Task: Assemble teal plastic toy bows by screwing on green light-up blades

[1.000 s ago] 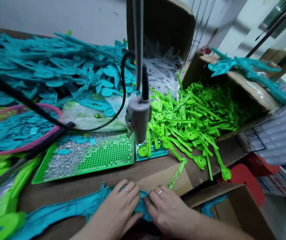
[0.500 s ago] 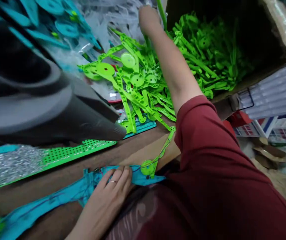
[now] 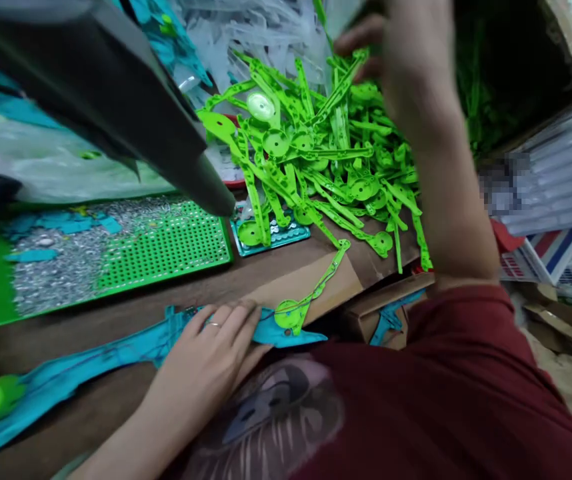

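- Bench top, brown and flat [image 3: 206,283], runs across the lower left of my remote view.
- On it I see a long, narrow turquoise plastic part with a jagged outline [image 3: 96,363], lying slantwise along the near side.
- I have the left hand [image 3: 213,353] on that part, holding it: fingers close together across the top, a ring on one of them.
- Just right of those fingers, a lime-green plastic arm with a round disc end [image 3: 291,313] rests with its disc on the turquoise part; its thin shaft angles up over a flat brown cardboard flap [image 3: 331,283].
- I find the right hand [image 3: 401,53] raised at upper right, above a heap of lime-green plastic arms [image 3: 336,153]. Its fingers are partly curled with gaps between them; motion blur and the angle mean I cannot tell whether it holds anything.
- Beyond the turquoise part sits a perforated green plastic tray [image 3: 196,233], its left half covered in small silver metal bits [image 3: 61,273].
- Just beside it, a small teal tray [image 3: 286,233] lies partly under the heap.
- I see a dark grey tapering tool [image 3: 176,147], blurred, slanting across the upper left.
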### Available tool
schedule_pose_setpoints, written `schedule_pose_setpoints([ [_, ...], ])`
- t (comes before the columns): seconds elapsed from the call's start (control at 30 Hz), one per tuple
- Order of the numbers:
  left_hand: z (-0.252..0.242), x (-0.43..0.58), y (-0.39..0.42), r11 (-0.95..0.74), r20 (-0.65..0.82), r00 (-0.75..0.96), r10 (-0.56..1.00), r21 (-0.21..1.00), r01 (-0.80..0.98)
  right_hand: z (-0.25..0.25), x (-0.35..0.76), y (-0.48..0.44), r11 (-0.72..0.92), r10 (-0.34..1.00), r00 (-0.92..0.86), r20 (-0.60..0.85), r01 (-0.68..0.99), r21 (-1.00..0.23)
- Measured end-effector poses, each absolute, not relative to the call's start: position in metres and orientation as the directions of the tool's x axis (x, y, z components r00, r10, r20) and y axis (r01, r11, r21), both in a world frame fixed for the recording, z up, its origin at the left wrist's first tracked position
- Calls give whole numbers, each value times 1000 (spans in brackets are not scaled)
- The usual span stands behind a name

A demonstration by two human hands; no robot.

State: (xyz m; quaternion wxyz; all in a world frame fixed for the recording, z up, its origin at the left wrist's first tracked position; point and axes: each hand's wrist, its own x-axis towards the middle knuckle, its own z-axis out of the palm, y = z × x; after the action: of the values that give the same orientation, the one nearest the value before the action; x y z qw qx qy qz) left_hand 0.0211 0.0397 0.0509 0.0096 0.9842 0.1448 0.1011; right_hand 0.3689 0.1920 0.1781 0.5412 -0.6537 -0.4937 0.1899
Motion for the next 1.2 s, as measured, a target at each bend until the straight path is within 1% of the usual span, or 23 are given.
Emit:
schedule_pose_setpoints([
  [0.07, 50, 27, 33, -949, 247, 917, 314, 106, 297, 182, 355, 88, 183, 887, 316, 338, 431, -884],
  [0.1, 49, 30, 29, -945, 268, 907, 324, 142, 295, 175, 348, 40, 233, 877, 296, 379, 429, -873],
  [0.13, 46, 33, 26, -940, 277, 901, 333, 174, 294, 164, 342, -2, 198, 875, 313, 370, 466, -862],
  [0.17, 42, 35, 24, -934, 277, 897, 344, 201, 296, 149, 337, -36, 89, 900, 309, 308, 561, -823],
  [0.2, 37, 37, 23, -926, 267, 894, 359, 224, 305, 131, 333, -63, -24, 928, 299, 220, 640, -768],
  [0.23, 33, 39, 21, -916, 256, 890, 377, 248, 317, 114, 329, -82, -102, 956, 268, 120, 687, -719],
  [0.3, 25, 40, 20, -893, 237, 880, 412, 297, 338, 85, 322, -102, -205, 955, 296, 19, 707, -677],
  [0.33, 21, 40, 19, -882, 233, 874, 426, 323, 343, 76, 319, -106, -244, 943, 334, -8, 671, -700],
  [0.37, 19, 40, 17, -873, 236, 869, 434, 346, 342, 70, 314, -109, -274, 924, 382, -33, 598, -753],
  [0.4, 16, 40, 16, -867, 239, 866, 439, 365, 339, 67, 308, -109, -294, 904, 420, -76, 486, -823],
  [0.47, 13, 40, 14, -858, 249, 862, 441, 399, 324, 62, 293, -106, -309, 883, 418, -213, 177, -935],
  [0.5, 11, 40, 13, -853, 253, 860, 442, 416, 316, 59, 285, -103, -316, 879, 382, -286, 17, -949],
  [0.53, 9, 39, 12, -848, 258, 858, 444, 430, 310, 54, 276, -98, -327, 873, 342, -348, -118, -938],
  [0.57, 8, 39, 12, -845, 263, 855, 446, 440, 306, 48, 268, -92, -340, 865, 308, -396, -219, -914],
  [0.63, 7, 39, 13, -847, 264, 856, 444, 434, 305, 35, 257, -81, -360, 843, 285, -456, -329, -873],
  [0.7, 8, 40, 15, -866, 252, 871, 423, 397, 305, 23, 254, -73, -365, 823, 304, -480, -365, -856],
  [0.83, 15, 44, 19, -894, 223, 897, 382, 336, 297, 13, 257, -73, -368, 794, 350, -498, -376, -850],
  [1.0, 19, 46, 22, -902, 209, 904, 373, 310, 300, 10, 257, -81, -392, 771, 347, -534, -403, -827],
  [1.2, 17, 45, 24, -909, 268, 895, 356, 320, 266, 12, 256, -80, -360, 781, 364, -508, -402, -842],
])
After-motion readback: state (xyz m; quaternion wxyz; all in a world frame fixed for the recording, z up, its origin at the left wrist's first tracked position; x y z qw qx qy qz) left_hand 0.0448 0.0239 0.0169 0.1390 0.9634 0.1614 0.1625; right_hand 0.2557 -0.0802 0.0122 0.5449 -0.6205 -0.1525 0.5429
